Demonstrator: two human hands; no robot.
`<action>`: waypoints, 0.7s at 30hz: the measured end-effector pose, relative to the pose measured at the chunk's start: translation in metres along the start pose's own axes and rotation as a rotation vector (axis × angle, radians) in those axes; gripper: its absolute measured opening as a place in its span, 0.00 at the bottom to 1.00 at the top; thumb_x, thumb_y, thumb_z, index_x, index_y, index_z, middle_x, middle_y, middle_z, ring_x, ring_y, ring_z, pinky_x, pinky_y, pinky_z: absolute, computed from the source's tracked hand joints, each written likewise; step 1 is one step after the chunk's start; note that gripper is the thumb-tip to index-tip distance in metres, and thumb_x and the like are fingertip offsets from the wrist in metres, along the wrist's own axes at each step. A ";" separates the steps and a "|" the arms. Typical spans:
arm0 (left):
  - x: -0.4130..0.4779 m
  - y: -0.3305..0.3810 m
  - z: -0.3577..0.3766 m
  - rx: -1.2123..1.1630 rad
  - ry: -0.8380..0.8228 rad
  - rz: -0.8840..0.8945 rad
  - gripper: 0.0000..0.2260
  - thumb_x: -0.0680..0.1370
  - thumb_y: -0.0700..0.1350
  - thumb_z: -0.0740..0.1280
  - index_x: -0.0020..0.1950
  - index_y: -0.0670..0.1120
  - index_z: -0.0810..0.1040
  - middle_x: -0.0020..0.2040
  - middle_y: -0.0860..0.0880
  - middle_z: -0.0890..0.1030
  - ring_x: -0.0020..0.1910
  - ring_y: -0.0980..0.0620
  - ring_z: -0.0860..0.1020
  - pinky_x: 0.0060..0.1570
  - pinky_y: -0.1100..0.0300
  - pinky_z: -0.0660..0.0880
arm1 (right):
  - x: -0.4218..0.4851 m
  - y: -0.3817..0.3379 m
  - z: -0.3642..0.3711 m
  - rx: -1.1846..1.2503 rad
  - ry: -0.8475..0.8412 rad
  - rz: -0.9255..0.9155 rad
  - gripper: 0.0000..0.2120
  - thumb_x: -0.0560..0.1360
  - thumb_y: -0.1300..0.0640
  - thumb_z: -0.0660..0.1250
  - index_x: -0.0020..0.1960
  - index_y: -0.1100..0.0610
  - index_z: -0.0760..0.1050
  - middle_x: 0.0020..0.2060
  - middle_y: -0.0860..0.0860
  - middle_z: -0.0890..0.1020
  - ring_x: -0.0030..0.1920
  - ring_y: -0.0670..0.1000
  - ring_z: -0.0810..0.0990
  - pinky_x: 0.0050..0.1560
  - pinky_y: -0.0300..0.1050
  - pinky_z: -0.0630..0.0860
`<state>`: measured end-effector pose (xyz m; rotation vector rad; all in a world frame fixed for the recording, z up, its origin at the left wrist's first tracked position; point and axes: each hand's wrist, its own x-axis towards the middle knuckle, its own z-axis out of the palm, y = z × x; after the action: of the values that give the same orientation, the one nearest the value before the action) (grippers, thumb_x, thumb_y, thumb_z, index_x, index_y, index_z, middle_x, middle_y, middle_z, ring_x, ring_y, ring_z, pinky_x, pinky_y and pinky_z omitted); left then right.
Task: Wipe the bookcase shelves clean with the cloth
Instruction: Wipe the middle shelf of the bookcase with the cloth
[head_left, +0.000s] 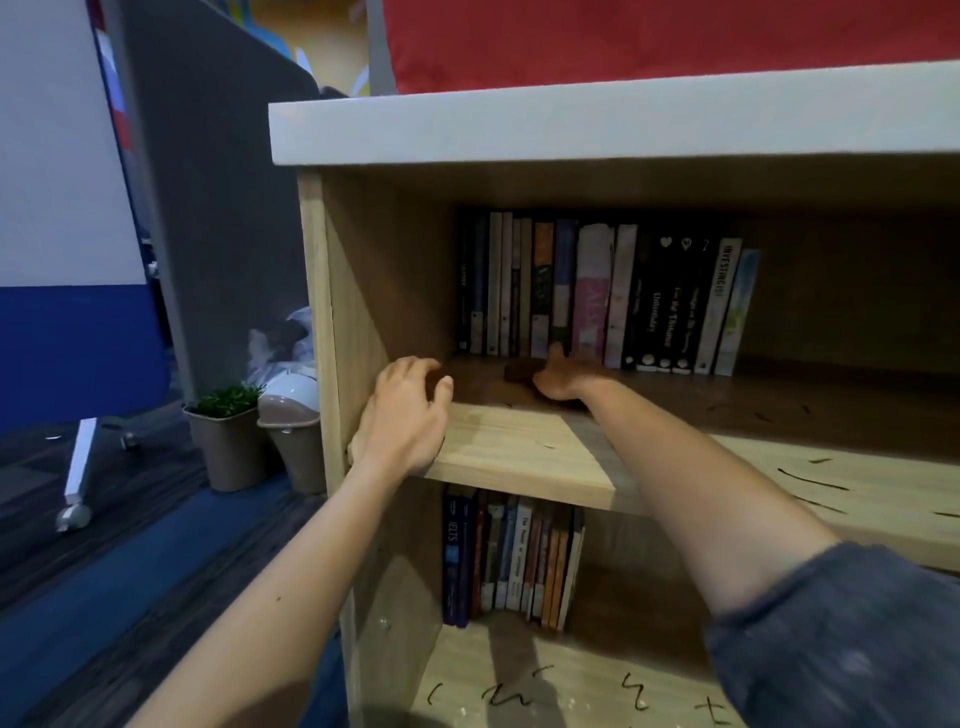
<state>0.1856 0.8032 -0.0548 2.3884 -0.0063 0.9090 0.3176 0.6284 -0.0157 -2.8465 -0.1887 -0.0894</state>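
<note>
A wooden bookcase fills the view. Deep on its upper shelf lies a small dark brown cloth, just in front of a row of upright books. My right hand holds the cloth against the board with the thumb raised; its fingers are hidden in shadow. My left hand grips the shelf's front edge at the left corner, fingers curled on top. Black scribble marks show on the upper shelf at the right, and more scribble marks on the lower shelf.
A second row of books stands on the lower shelf. Left of the bookcase, on the floor, are a potted plant, a small lidded bin, a grey partition and a castor leg.
</note>
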 end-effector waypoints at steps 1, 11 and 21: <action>0.001 0.000 0.001 -0.005 0.004 -0.002 0.17 0.81 0.50 0.55 0.69 0.47 0.69 0.69 0.48 0.69 0.70 0.50 0.63 0.67 0.53 0.62 | 0.006 -0.004 0.000 -0.008 -0.013 -0.017 0.29 0.78 0.47 0.55 0.75 0.57 0.53 0.73 0.61 0.57 0.71 0.63 0.59 0.69 0.56 0.62; 0.000 -0.005 -0.001 -0.133 0.055 0.010 0.18 0.81 0.51 0.55 0.69 0.47 0.68 0.70 0.49 0.68 0.71 0.51 0.62 0.67 0.53 0.61 | -0.069 -0.044 -0.012 0.217 -0.280 -0.481 0.12 0.76 0.60 0.58 0.56 0.55 0.74 0.48 0.52 0.77 0.48 0.50 0.75 0.50 0.44 0.70; -0.004 -0.007 -0.014 -0.328 -0.124 0.006 0.18 0.82 0.53 0.53 0.67 0.48 0.72 0.69 0.49 0.70 0.71 0.51 0.60 0.68 0.54 0.57 | -0.171 0.044 -0.037 0.709 0.155 -0.275 0.13 0.77 0.64 0.56 0.48 0.52 0.77 0.39 0.53 0.80 0.37 0.49 0.78 0.37 0.39 0.72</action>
<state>0.1750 0.8152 -0.0525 2.1341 -0.1958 0.7009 0.1532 0.5551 -0.0063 -2.0859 -0.4716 -0.2441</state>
